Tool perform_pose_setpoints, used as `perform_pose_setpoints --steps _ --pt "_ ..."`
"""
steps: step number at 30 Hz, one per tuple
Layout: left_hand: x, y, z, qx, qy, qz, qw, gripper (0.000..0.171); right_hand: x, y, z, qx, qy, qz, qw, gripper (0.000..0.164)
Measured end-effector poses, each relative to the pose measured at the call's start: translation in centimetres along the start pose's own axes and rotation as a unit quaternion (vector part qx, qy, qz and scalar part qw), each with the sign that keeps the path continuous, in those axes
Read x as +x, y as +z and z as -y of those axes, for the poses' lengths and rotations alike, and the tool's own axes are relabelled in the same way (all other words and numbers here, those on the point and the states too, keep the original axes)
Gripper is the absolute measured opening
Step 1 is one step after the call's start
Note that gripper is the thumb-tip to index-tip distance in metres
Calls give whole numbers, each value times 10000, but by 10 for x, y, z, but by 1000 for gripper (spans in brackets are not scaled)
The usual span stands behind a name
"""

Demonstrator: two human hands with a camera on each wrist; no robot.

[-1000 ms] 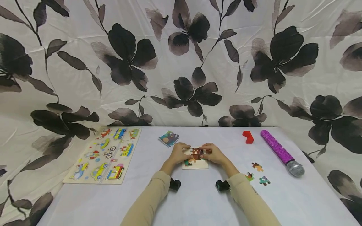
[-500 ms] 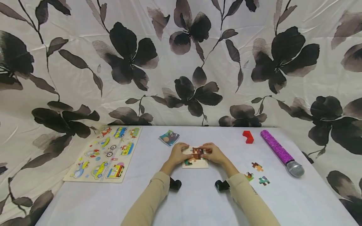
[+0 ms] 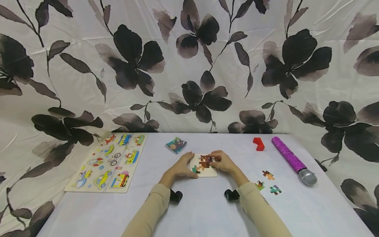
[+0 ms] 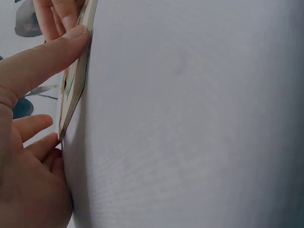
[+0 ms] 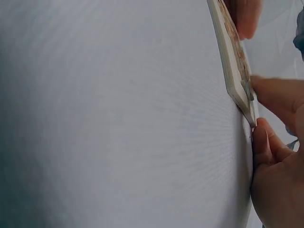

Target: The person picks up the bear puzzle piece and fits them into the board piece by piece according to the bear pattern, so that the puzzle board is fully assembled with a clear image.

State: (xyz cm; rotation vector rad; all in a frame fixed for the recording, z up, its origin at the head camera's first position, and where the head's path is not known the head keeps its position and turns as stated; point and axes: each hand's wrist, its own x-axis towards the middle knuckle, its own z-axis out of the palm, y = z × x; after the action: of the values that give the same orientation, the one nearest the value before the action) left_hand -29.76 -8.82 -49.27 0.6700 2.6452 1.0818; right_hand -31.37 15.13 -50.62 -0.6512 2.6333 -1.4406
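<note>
A small wooden jigsaw board (image 3: pixel 209 173) lies flat on the white table, partly filled with brown bear pieces (image 3: pixel 204 161) and green and orange ones. My left hand (image 3: pixel 180 166) holds the board's left side, thumb at the near edge and fingers spread toward the far corner. At the upper right corner, my right hand (image 3: pixel 224 162) bends its thumb and fingers over a puzzle piece (image 5: pixel 247 89), which sticks up slightly above the frame in the right wrist view. The right fingers hide much of that piece in the head view.
Several loose jigsaw pieces (image 3: pixel 268 175) lie right of the right forearm. Farther right are a glittery purple microphone (image 3: pixel 288 153) and a red block (image 3: pixel 259 144). A picture card (image 3: pixel 176 145) lies behind the board; a vehicle puzzle board (image 3: pixel 88 164) is at left.
My left hand has shifted left and its thumb has dropped from the pieces to the board's near edge, uncovering more of the picture. The right hand stays at the upper right corner.
</note>
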Motion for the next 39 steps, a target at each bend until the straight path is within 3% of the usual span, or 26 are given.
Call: perform_pose_setpoints --steps 6,11,16,23,31,39 --pt "-2 0 0 -90 -51 53 9999 100 -1 1 10 -276 70 -296 9992 36" --pt "-3 1 1 -57 -121 110 9999 99 8 9 13 -771 -200 -528 9954 28" --pt "0 3 2 -85 -143 108 9998 100 18 14 16 -1253 -399 -505 9900 21" --pt "-2 3 1 -174 -112 86 9997 98 23 17 20 -1482 -146 -511 9875 14" --pt "-3 2 0 -163 -153 38 9997 96 27 11 25 -1706 37 57 9853 18" --pt "-3 1 -1 -155 -246 -12 9996 96 31 5 25 -1388 -38 440 9893 22"
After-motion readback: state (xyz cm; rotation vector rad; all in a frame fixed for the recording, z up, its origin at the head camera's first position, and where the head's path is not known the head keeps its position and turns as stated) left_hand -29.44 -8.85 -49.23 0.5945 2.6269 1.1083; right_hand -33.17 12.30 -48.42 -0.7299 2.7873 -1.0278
